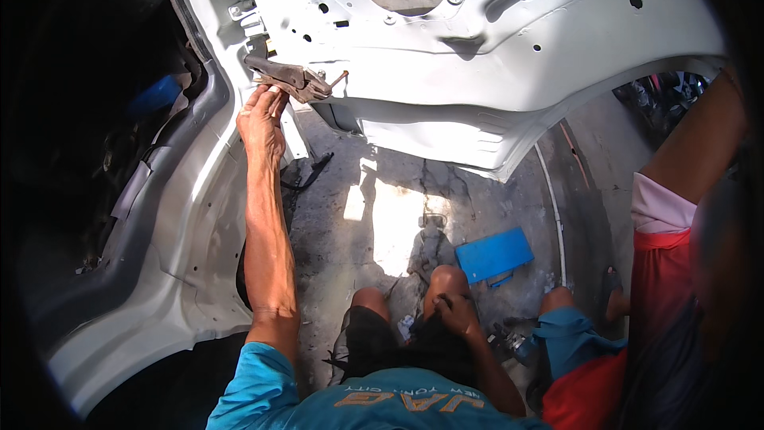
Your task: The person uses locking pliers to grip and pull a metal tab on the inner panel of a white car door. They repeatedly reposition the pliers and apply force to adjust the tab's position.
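Note:
At the lower edge of a white car door panel (414, 80), rusty locking pliers (296, 80) sit where the panel meets the body frame. My left hand (263, 115) reaches up with its fingers closed on the pliers' handle from below. An adjusting screw sticks out at the pliers' right end. Whether the jaws grip the panel cannot be seen. My right hand (458, 314) rests on my right thigh just below the knee, its fingers lying loosely over the leg, with nothing visible in it.
A blue flat box (495, 255) lies on the concrete floor right of my knees. The grey-white door sill and frame (183, 263) curve along the left. At the right a co-worker in red (664, 287) stands close, and another person's knee (557, 299) shows below.

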Demonstrator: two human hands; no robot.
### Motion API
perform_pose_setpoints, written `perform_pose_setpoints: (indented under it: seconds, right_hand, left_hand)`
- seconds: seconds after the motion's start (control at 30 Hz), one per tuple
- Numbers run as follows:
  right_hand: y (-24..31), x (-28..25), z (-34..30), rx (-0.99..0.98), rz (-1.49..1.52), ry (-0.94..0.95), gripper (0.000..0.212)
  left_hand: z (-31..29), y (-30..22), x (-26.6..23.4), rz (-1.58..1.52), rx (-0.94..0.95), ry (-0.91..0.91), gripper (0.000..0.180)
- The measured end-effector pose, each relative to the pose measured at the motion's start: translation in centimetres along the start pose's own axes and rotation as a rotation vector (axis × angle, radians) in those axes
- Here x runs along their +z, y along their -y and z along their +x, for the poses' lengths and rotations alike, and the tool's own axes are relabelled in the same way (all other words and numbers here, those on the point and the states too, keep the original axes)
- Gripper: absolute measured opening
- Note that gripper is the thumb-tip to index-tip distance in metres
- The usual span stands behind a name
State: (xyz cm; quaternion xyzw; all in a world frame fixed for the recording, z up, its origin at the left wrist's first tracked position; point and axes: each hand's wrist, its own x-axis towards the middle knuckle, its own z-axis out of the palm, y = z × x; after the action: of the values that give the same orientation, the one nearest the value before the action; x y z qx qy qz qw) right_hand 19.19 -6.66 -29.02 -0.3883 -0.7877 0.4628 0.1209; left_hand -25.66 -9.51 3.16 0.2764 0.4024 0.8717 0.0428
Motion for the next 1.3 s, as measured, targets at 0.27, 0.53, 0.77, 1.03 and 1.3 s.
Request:
perform_pose_setpoints:
  seconds: [0.27, 0.53, 0.77, 1.03, 1.3]
  right_hand:
    - [0.7, -0.2, 0.2, 0.021, -0.035, 0.0, 0.036]
    - [0.3, 0.3, 1.1, -0.013, -0.041, 0.017, 0.039]
    - [0.6, 2.3, 1.8, 0.055, -0.081, -0.004, 0.038]
    - [-0.5, 3.3, 0.5, -0.454, -0.411, -0.29, 0.025]
    - [-0.4, 1.4, -1.5, -0.142, 0.077, -0.268, 0.032]
  left_hand:
    - [0.0, -7.7, 10.9, 0.007, 0.281, 0.32, 0.041]
    - [-7.2, -6.6, 15.9, 0.416, 0.499, 0.468, 0.093]
    - [-12.3, -0.3, 12.7, 1.015, 1.147, 0.763, 0.056]
    - [-14.2, 7.3, 2.6, 1.244, 1.265, 0.358, 0.053]
    - [-11.2, 5.4, -0.3, 1.372, 0.352, 0.022, 0.061]
